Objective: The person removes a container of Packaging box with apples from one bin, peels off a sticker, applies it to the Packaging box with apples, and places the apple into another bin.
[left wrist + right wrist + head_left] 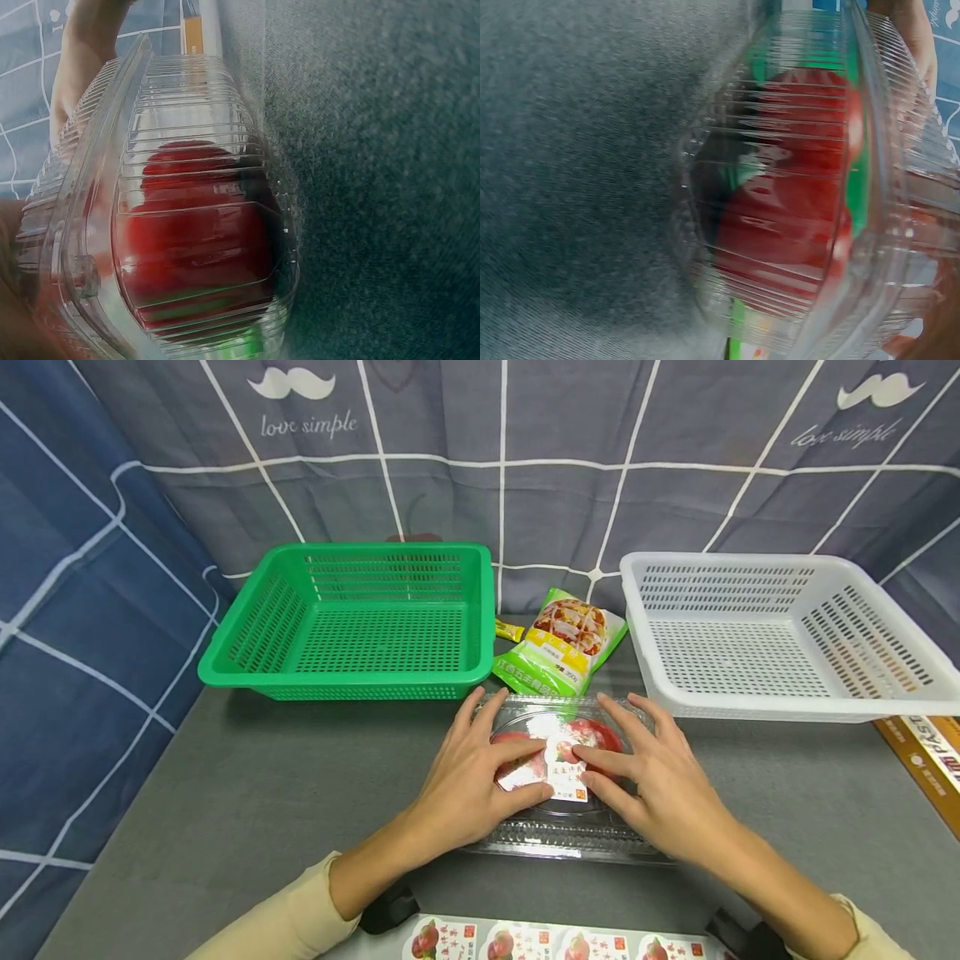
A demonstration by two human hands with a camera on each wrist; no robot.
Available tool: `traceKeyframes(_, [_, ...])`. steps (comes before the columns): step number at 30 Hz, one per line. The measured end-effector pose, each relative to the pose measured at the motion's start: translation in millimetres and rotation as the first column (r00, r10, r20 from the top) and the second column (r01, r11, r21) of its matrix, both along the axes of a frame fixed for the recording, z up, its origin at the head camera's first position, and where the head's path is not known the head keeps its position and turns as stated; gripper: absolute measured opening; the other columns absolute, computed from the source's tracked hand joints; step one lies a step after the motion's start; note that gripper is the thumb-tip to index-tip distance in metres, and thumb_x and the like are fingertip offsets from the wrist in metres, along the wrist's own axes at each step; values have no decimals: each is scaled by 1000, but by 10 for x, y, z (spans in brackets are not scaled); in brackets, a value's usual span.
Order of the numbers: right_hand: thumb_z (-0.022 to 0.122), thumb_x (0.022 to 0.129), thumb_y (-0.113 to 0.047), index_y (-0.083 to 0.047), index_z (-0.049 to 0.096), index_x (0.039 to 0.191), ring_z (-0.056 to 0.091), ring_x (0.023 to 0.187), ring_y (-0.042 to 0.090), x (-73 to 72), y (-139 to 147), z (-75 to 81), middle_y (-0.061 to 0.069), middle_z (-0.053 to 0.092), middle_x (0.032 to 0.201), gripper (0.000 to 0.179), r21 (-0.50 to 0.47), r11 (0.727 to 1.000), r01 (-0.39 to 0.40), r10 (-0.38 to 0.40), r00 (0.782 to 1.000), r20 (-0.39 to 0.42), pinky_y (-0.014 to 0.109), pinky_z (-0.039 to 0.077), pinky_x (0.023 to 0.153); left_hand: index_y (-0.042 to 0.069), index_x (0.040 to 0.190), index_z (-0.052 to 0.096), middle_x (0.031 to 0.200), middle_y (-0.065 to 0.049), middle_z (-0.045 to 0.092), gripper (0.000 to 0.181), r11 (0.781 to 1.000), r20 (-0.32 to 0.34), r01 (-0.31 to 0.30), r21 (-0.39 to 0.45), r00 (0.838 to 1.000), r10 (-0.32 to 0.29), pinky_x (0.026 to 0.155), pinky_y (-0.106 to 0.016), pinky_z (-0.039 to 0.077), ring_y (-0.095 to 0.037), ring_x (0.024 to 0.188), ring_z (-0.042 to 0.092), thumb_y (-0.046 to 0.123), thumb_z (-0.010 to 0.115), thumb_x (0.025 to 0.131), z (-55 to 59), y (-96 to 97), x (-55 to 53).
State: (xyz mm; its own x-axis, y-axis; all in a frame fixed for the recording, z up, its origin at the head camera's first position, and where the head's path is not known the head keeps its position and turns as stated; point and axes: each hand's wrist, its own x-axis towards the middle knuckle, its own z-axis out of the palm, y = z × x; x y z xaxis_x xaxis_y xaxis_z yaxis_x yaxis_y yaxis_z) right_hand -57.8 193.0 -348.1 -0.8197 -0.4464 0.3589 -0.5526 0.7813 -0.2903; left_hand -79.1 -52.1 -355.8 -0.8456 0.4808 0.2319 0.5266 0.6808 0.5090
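Observation:
A clear plastic clamshell box [573, 842] with red round fruit [196, 240] inside lies on the grey table in front of the person. On its lid sits a white label [567, 781] with a fruit picture and red lettering. My left hand [474, 774] rests on the left half of the lid, its fingers spread and the thumb at the label's left edge. The right hand [651, 777] lies on the right half, thumb and index fingertip on the label. In the right wrist view the red fruit [787, 225] shows through the ribbed side wall.
Behind the box lies a green and yellow food packet [562, 643], with a small yellow packet [509, 631] beside it. A green basket [345, 681] stands back left, a white basket [787, 706] back right. A label strip [555, 942] lies at the front edge; a brown box [918, 768] is far right.

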Motion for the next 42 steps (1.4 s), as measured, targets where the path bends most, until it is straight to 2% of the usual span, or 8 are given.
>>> traceKeyframes(5, [64,96,-35,-25,66,131,18,142,44,-8,-16,-41,16,32,156,37,36,999,12,-15,996,83,68,20,105,27,120,74,157,-17,28,49,1000,-16,2,-12,1000,-2,109,-64,23,-37,147,10,56,74,81,0,-9,-4])
traceKeyframes(11, [61,97,-39,-25,62,136,14,144,43,-34,-57,-61,15,27,159,42,31,999,36,-40,991,129,67,15,107,25,122,72,158,-19,26,51,999,-16,6,-32,1000,-7,108,-65,23,-40,147,10,57,73,82,0,-5,-13])
traceKeyframes(20, [59,98,-43,-22,47,148,10,146,39,-28,-60,-65,13,21,161,56,19,998,63,-65,980,188,71,23,102,29,132,66,160,-20,20,58,996,-3,-2,-90,1000,2,107,-67,25,-40,147,6,59,70,83,-9,1,-21])
traceKeyframes(26, [58,100,-38,-33,57,140,7,146,42,-36,-60,-57,15,17,162,40,36,999,26,-33,978,207,71,21,103,27,131,66,160,-19,20,58,996,11,-3,-84,1000,4,108,-66,22,-39,148,4,59,70,83,-11,-7,-8])
traceKeyframes(32, [59,99,-35,-26,63,136,11,145,43,-35,-81,-36,16,25,159,38,46,998,35,-43,981,188,69,24,105,26,127,69,159,-17,24,56,998,-3,0,-63,1000,-1,110,-64,21,-38,148,5,60,71,83,-16,-9,-7])
traceKeyframes(37, [69,93,-31,-18,72,123,18,144,42,-35,-62,-69,16,37,154,33,-57,998,29,-21,991,130,70,29,101,26,125,71,159,-15,26,55,999,3,-12,-44,1000,12,110,-63,23,-36,148,6,59,73,81,-15,-10,5])
traceKeyframes(42, [79,85,-19,-14,79,105,26,142,40,-15,-22,-92,13,51,144,20,-182,983,24,-10,997,78,73,32,96,25,123,72,158,-13,29,54,1000,4,-8,-19,1000,8,109,-62,25,-33,149,6,58,75,80,-17,1,9])
